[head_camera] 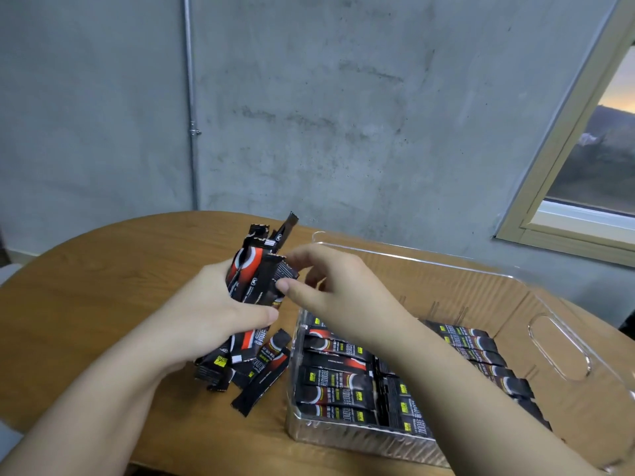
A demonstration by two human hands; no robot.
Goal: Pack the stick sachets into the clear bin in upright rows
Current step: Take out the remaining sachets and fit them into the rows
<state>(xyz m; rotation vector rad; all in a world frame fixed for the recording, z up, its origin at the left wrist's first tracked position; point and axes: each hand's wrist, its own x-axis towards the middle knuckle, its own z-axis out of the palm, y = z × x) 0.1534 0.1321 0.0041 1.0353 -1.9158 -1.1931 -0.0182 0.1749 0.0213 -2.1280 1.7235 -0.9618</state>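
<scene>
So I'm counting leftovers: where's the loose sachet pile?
In the head view, the loose sachets lie on the wooden table, just left of the clear bin, below the left hand.

Sachets black, red-white swirl, yellow tags; bin clear; table brown.

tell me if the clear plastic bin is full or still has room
Still has room. The clear plastic bin holds black stick sachets near its front, while its far part shows bare floor.

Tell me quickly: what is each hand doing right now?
Left hand: grips a bundle of stick sachets.
Right hand: pinches one sachet in that bundle.
</scene>
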